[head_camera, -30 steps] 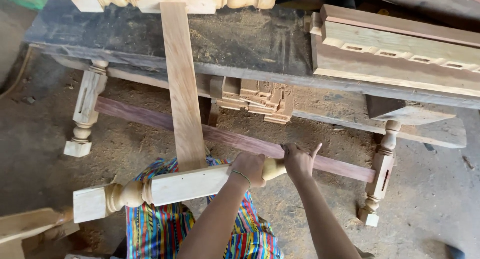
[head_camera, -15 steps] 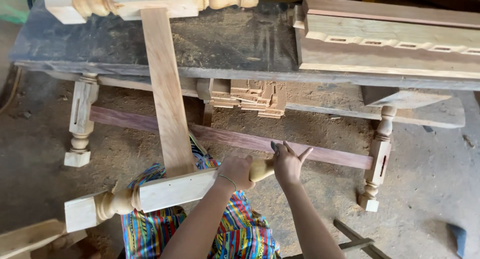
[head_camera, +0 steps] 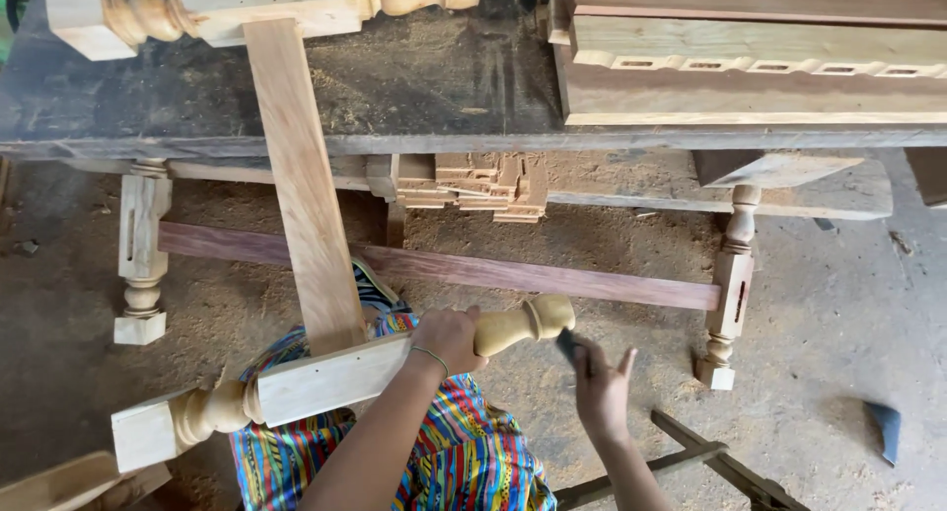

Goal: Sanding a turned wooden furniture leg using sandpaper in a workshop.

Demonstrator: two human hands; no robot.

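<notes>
Sawdust floor (head_camera: 838, 304) open rightward, left hand (head_camera: 446, 338) clasping turned leg (head_camera: 326, 378), right hand (head_camera: 602, 393) pinching dark piece (head_camera: 567, 345)

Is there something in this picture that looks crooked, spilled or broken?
Nothing looks broken. Sawdust is scattered over the floor and lies on the dark workbench. The flat board leans at a slant from the bench down to the turned wooden leg, which the left hand grips.

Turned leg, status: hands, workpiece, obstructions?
Left hand gripping turned leg. Right hand off its rounded end, small dark object in fingers. Flat board joins leg to workbench.
</notes>
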